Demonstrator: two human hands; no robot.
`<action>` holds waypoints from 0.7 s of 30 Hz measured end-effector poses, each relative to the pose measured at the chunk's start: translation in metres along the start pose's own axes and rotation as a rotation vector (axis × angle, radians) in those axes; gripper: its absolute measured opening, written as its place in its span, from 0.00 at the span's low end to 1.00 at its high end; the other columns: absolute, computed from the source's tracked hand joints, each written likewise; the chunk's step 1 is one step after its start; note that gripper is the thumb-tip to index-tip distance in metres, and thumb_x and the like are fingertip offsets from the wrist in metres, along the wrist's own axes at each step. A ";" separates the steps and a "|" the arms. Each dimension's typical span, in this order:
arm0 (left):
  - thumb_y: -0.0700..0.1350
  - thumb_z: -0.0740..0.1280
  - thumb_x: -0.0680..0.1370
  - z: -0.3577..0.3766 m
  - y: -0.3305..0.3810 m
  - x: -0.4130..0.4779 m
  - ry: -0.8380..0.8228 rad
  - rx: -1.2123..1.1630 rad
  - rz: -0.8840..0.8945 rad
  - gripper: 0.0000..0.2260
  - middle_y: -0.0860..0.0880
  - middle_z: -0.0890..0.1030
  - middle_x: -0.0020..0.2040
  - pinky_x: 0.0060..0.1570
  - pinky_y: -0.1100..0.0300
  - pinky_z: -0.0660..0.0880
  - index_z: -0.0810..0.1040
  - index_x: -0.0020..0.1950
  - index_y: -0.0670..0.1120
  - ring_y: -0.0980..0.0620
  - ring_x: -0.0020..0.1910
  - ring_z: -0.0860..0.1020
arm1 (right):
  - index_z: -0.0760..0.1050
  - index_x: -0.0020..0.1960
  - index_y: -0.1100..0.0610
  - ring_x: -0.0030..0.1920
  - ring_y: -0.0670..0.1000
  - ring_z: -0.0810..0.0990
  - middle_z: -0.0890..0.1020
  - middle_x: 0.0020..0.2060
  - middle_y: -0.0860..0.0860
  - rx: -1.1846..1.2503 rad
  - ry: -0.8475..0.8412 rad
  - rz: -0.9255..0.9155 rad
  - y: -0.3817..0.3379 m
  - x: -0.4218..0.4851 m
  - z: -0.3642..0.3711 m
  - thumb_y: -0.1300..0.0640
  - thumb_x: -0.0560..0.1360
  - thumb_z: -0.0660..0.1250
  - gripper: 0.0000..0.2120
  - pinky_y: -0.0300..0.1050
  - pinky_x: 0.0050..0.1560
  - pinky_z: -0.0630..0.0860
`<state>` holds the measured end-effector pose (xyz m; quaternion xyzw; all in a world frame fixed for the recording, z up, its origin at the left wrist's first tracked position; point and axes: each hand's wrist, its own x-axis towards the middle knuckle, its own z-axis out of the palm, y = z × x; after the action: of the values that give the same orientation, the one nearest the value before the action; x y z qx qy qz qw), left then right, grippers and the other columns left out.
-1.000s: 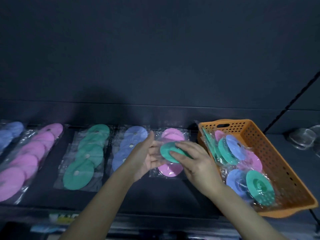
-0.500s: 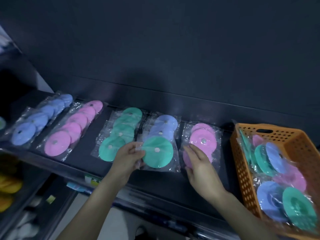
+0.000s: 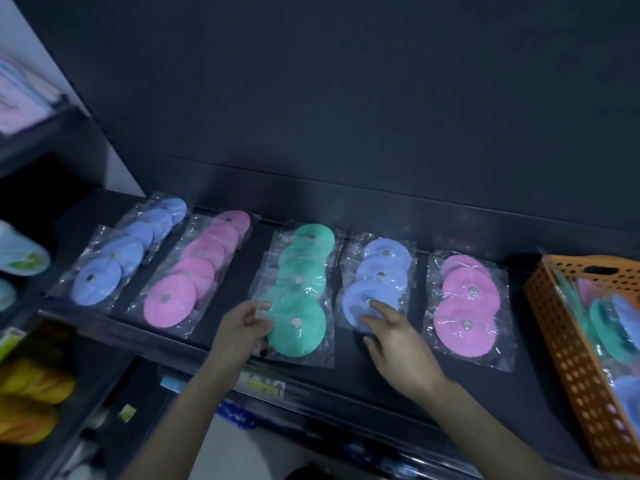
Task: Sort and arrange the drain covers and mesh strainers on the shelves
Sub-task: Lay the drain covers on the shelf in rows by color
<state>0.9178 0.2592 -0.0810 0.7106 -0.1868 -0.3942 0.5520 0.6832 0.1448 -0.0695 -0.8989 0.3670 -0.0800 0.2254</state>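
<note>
Fingers [image 3: 257, 315] of our left hand [image 3: 239, 329] pinch a bag's edge. On the shelf [image 3: 398, 384], the orange basket [image 3: 568, 344] far right holds bagged covers. The green row [image 3: 306, 268] runs front to back, with our green drain cover [image 3: 301, 336] at its near end, just right of the pinch. Our right hand [image 3: 398, 344] rests straight-fingered on a blue cover [image 3: 353, 303].

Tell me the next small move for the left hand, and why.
Probably release: the left hand pinches the bag of the green cover, which already lies flat at the front of the green row, overlapping the one behind. The basket holds more.
</note>
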 end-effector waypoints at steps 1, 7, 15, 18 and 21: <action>0.29 0.65 0.74 -0.006 0.000 0.004 0.002 0.030 0.001 0.11 0.47 0.82 0.40 0.25 0.62 0.73 0.78 0.46 0.45 0.55 0.30 0.79 | 0.69 0.68 0.51 0.69 0.55 0.68 0.61 0.74 0.51 -0.010 -0.010 0.004 -0.005 0.002 0.005 0.55 0.78 0.59 0.18 0.47 0.63 0.71; 0.42 0.73 0.71 -0.027 -0.003 0.021 -0.029 0.472 0.102 0.06 0.47 0.80 0.40 0.40 0.55 0.75 0.77 0.43 0.46 0.52 0.36 0.76 | 0.68 0.69 0.52 0.69 0.53 0.67 0.65 0.71 0.51 -0.047 -0.014 -0.052 -0.029 0.013 0.031 0.50 0.78 0.60 0.20 0.45 0.61 0.71; 0.44 0.76 0.67 -0.031 -0.002 0.037 -0.012 0.692 0.385 0.12 0.45 0.75 0.39 0.34 0.64 0.66 0.72 0.36 0.45 0.52 0.36 0.71 | 0.54 0.76 0.48 0.76 0.50 0.50 0.54 0.77 0.49 -0.123 -0.085 -0.090 -0.045 0.013 0.057 0.47 0.79 0.58 0.27 0.44 0.73 0.54; 0.42 0.75 0.68 -0.036 -0.004 0.040 -0.014 0.540 0.247 0.07 0.50 0.80 0.41 0.40 0.63 0.72 0.78 0.40 0.46 0.52 0.42 0.78 | 0.56 0.75 0.50 0.76 0.51 0.49 0.53 0.77 0.50 -0.150 -0.076 -0.085 -0.046 0.013 0.061 0.47 0.79 0.58 0.27 0.43 0.73 0.53; 0.40 0.76 0.67 -0.041 -0.005 0.044 -0.014 0.498 0.205 0.07 0.53 0.81 0.40 0.42 0.63 0.73 0.79 0.38 0.49 0.54 0.43 0.79 | 0.56 0.75 0.51 0.77 0.52 0.50 0.54 0.77 0.51 -0.161 -0.068 -0.091 -0.049 0.014 0.063 0.47 0.79 0.58 0.27 0.43 0.73 0.51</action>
<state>0.9754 0.2562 -0.0981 0.7993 -0.3528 -0.2829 0.3957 0.7432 0.1875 -0.1033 -0.9321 0.3231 -0.0301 0.1609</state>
